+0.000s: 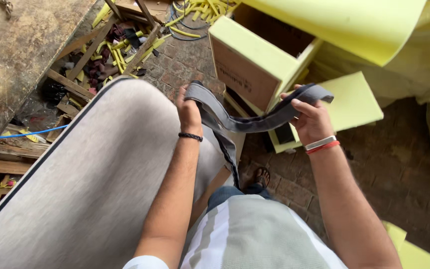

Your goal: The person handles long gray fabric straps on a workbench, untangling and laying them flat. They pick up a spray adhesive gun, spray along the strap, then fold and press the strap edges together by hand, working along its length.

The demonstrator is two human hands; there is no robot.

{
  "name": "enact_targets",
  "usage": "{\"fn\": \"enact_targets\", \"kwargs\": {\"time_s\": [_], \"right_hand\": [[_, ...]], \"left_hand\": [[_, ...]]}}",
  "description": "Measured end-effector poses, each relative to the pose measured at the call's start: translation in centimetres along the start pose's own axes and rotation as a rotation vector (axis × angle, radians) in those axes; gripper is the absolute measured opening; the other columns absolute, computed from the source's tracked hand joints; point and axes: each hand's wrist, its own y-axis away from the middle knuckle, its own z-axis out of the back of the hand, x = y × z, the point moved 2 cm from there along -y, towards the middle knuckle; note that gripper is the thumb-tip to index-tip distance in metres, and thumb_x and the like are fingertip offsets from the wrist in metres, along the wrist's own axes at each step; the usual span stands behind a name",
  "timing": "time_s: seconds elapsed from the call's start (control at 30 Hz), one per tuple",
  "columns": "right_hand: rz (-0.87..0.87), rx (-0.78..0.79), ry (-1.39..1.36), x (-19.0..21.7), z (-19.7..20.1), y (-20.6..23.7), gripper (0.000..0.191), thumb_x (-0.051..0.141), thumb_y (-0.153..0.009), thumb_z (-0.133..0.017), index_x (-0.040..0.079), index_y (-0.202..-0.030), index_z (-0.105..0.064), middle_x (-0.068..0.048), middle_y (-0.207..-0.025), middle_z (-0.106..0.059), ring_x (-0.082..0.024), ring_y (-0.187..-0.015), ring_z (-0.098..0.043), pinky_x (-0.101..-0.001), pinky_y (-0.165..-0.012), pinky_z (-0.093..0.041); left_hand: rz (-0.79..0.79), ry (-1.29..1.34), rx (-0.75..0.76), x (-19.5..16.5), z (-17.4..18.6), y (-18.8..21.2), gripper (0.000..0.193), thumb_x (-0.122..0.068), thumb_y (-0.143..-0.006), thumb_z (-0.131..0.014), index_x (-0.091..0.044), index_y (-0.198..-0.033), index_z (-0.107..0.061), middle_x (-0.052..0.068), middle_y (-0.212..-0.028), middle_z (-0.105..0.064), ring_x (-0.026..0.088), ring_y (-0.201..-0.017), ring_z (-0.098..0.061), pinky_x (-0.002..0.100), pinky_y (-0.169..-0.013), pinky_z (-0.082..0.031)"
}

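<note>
A long grey fabric strip (255, 122) with a dark edge sags between both hands above the grey upholstered cushion (90, 184). The left hand (189, 112) is clamped on one end at the cushion's corner. The right hand (310, 119) is closed around the other end, which curls over its fingers.

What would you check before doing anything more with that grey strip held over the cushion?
1. Left hand grips the grey fabric strip at one end: ok.
2. Right hand grips its other end: ok.
3. Strip pulled flat: not ok, it sags and twists between the hands.
4. Grey upholstered cushion lies under the left arm, dark piping along its edge: ok.
5. Strip's hanging tail attached to the cushion: cannot tell.
6. Footing: sandalled foot on brick floor: ok.
</note>
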Motion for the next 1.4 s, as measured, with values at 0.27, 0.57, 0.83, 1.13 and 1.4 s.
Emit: {"fn": "enact_targets", "kwargs": {"time_s": [0.27,0.57,0.83,1.13,1.4], "right_hand": [[-0.114,0.229,0.124,4.4,-6.5,-14.0,0.07,0.017,-0.09,-0.068,0.014,-0.153,-0.037,-0.015,-0.133,-0.065,-0.024,-0.122,-0.064,-0.0495,-0.104,-0.05],[-0.069,0.292,0.052,6.3,-13.3,-28.0,0.057,0.027,-0.098,-0.063,0.012,-0.148,-0.041,-0.013,-0.125,-0.069,-0.026,-0.125,-0.066,-0.0512,-0.104,-0.055],[-0.061,0.127,-0.019,5.8,-25.2,-46.0,0.062,0.022,-0.09,-0.069,0.026,-0.147,-0.046,-0.003,-0.116,-0.071,-0.022,-0.11,-0.071,-0.0478,-0.098,-0.055],[-0.01,-0.078,-0.05,4.3,-34.5,-69.1,0.038,0.018,-0.095,-0.07,0.024,-0.131,-0.061,0.003,-0.111,-0.071,-0.017,-0.111,-0.069,-0.045,-0.101,-0.052],[0.064,0.146,-0.148,-2.5,-37.6,-86.7,0.016,0.006,-0.107,-0.066,0.006,-0.123,-0.064,-0.009,-0.108,-0.069,-0.024,-0.092,-0.07,-0.0352,-0.075,-0.06]], "left_hand": [[-0.253,0.033,-0.426,-1.9,-4.8,-12.5,0.016,-0.008,-0.096,-0.053,-0.005,-0.109,-0.062,0.004,-0.097,-0.065,0.014,-0.082,-0.061,0.028,-0.073,-0.053],[-0.585,0.452,-0.846,-7.5,-4.1,-34.3,0.041,-0.009,-0.085,-0.06,0.004,-0.124,-0.059,0.012,-0.107,-0.067,0.02,-0.083,-0.065,0.032,-0.073,-0.057],[-0.557,0.49,-0.834,-15.5,5.7,-61.7,0.02,-0.018,-0.087,-0.055,0.0,-0.08,-0.059,0.013,-0.077,-0.065,0.026,-0.065,-0.064,0.038,-0.055,-0.055],[-0.39,0.189,-0.582,-16.1,20.1,-76.4,0.022,-0.026,-0.097,-0.047,-0.01,-0.09,-0.061,0.008,-0.093,-0.07,0.021,-0.089,-0.071,0.041,-0.081,-0.062],[-0.183,-0.415,-0.659,-18.1,23.3,-76.0,0.01,-0.016,-0.104,-0.051,-0.017,-0.106,-0.061,0.006,-0.107,-0.07,0.02,-0.097,-0.069,0.043,-0.083,-0.059]]}}
